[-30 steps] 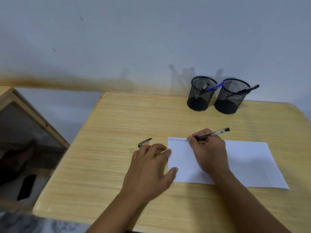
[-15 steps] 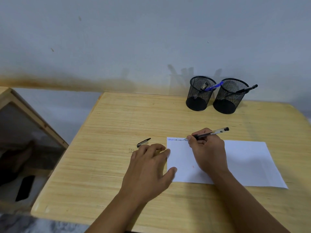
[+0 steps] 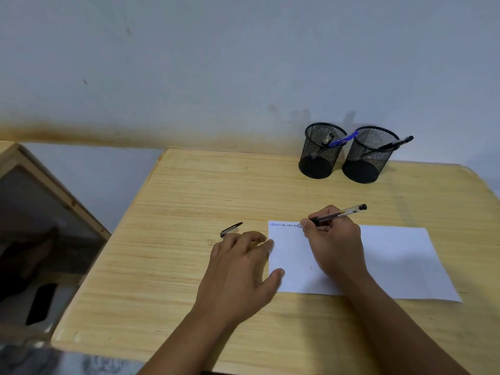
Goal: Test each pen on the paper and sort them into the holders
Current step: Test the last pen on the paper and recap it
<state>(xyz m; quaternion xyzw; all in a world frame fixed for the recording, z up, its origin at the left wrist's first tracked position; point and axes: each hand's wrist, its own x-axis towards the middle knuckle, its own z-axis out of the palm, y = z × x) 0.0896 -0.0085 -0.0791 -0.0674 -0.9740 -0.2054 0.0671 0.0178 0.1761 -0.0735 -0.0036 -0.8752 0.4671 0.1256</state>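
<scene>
A pale wooden table (image 3: 189, 266) stands against a grey-white wall (image 3: 216, 63) stained brown along its base. A white sheet of paper (image 3: 392, 261) lies right of centre in the frame, with a short row of small ink marks (image 3: 282, 224) along its upper left edge. The right hand (image 3: 334, 246) is clamped around a clear-barrelled pen (image 3: 338, 214), its tip touching the paper at the end of the marks. The left hand (image 3: 238, 272) rests flat with fingers spread, its thumb and fingertips on the paper's left edge. A black pen cap (image 3: 230, 229) lies just above it. Two black mesh holders stand touching in the upper right: the left holder (image 3: 320, 151) contains a blue pen (image 3: 345, 139), the right holder (image 3: 369, 155) a black pen (image 3: 397, 142).
</scene>
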